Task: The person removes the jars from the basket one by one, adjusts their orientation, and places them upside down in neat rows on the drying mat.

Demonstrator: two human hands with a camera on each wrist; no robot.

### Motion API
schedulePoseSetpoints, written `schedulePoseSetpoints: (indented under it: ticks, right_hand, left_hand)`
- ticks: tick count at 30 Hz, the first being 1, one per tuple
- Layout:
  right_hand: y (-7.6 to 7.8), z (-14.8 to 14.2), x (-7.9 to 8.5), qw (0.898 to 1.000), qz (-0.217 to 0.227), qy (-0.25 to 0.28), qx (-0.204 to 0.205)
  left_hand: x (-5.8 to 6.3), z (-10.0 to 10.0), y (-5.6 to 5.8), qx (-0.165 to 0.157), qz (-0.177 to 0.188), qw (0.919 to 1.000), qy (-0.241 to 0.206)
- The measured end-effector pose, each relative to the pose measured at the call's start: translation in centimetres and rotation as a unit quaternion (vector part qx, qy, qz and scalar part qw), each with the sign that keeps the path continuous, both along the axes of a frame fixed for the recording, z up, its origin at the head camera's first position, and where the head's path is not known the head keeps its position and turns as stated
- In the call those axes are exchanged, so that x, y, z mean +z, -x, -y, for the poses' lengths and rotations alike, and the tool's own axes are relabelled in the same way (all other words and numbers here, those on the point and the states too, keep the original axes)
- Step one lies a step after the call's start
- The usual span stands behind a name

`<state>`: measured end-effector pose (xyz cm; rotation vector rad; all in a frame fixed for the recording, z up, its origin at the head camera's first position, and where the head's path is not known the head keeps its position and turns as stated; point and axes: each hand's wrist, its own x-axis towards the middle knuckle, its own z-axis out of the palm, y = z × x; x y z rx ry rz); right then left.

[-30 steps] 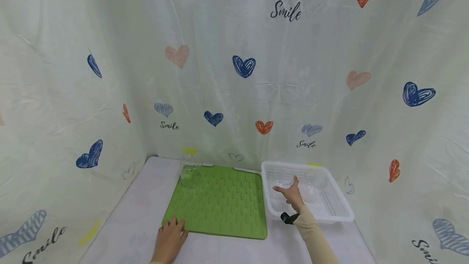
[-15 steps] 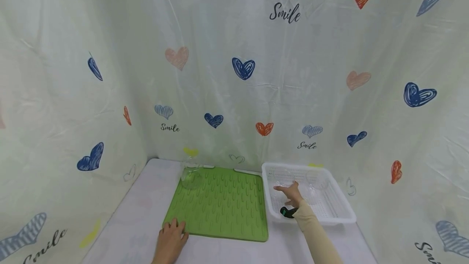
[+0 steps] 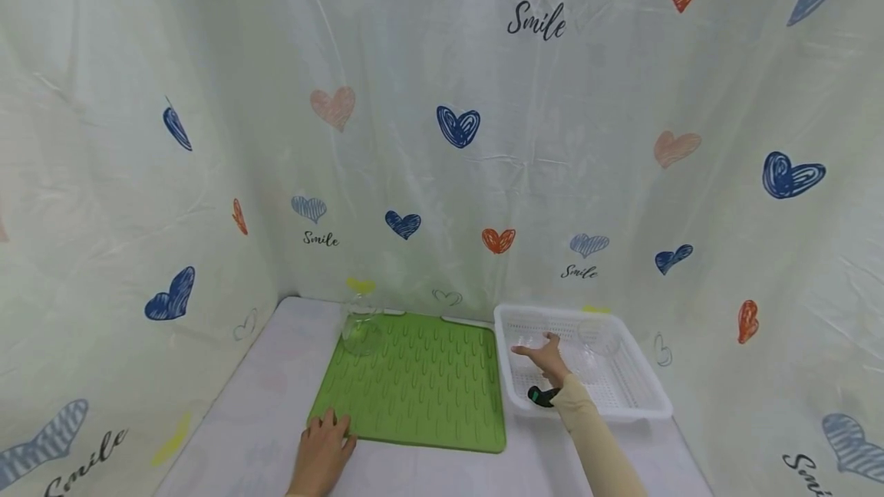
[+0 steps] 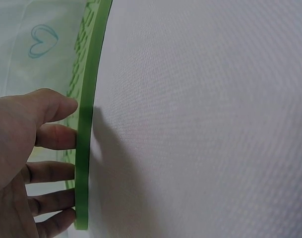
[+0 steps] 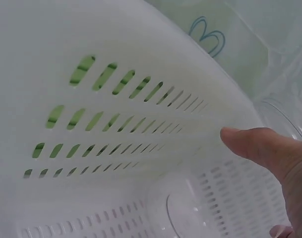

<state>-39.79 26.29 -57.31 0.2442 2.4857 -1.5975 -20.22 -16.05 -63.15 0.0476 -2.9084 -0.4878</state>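
One green mat [image 3: 421,382]: landmark for all positions; lies flat on the worktop [image 3: 414,478], ribbed face up.
Left hand [image 3: 321,451]: at the near left corner of the mat; fingers relaxed, tips touching the edge, pinching nothing. Hazard: a sudden push or pull could shift the mat.
Clear jar [image 3: 361,334]: on the mat, toward its far left corner; appears upright. Hazard: could tip if the mat is jerked; its see-through wall makes an accidental knock easier.
White basket [image 3: 625,409]: just right of the mat; contact between the two cannot be confirmed. Hazard: the sleeve [image 3: 599,439], crossing the near rim, could catch and drag it.
Right hand [image 3: 548,359]: right of the mat, within the basket outline; thumb and forefinger spread wide, remaining fingers mostly hidden; contact cannot be told. Hazard: a shallow grip on a smooth wall could slip.
Clear vessels [image 3: 599,338]: right of the mat, inside the basket. Hazard: a tilted lift could strike a neighbour or the basket wall.
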Motion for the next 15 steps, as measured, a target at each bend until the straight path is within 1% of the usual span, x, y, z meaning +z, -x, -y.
schedulePoseSetpoints:
  ticks: [2,4,9,12,15]
  right_hand:
    - [0.12,0.24,0.08,1.000,-0.020,-0.020,-0.006]
    - [0.24,0.40,0.10,0.999,-0.037,-0.029,-0.008]
    - [0.38,0.48,0.14,0.996,-0.068,-0.054,0.007]
    - [0.32,0.41,0.28,0.995,-0.070,-0.073,0.011]
    - [0.24,0.32,0.42,0.995,-0.068,-0.071,0.020]
  left_hand:
    - [0.03,-0.01,-0.01,0.000,-0.001,1.0000,-0.001]
    - [0.07,-0.05,-0.02,0.000,0.002,1.0000,0.000]
    - [0.10,-0.06,-0.01,-0.001,0.009,1.0000,0.000]
    - [0.12,0.00,-0.02,-0.003,0.004,1.0000,-0.004]
    - [0.10,0.06,-0.04,-0.006,-0.005,1.0000,-0.005]
